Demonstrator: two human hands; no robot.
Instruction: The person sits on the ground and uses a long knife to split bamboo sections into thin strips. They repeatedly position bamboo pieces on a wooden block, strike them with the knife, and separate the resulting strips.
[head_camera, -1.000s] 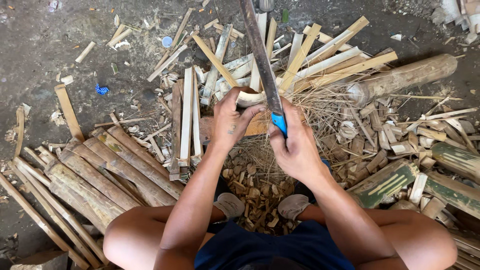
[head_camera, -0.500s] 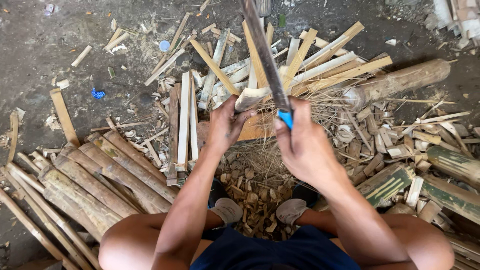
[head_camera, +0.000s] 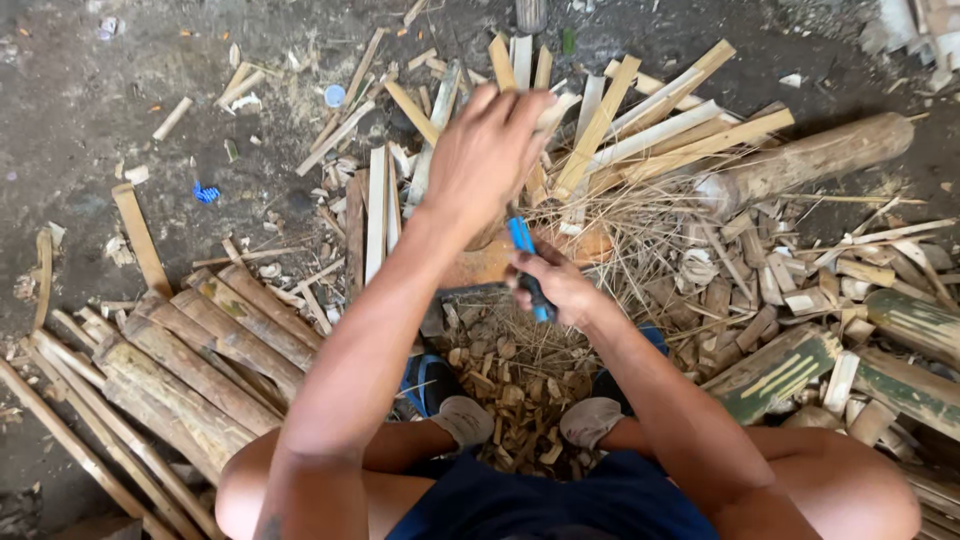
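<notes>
I squat over an orange-brown chopping block on a dirt floor. My left hand is raised above the block, its fingers closed around a pale bamboo piece whose tip shows past my fingers. My right hand is low, just right of the block, gripping a knife by its blue handle. The blade is hidden behind my left hand and forearm. My two feet rest below the block.
Long split bamboo slats lie at the left. Pale strips fan out at the back, beside a round log. Green-painted bamboo pieces and offcuts crowd the right. Chips and fibres lie between my feet.
The knife, held high with its blade over the bamboo piece, has come down toward the block. My right hand dropped with it, and my left hand now covers the blade.
</notes>
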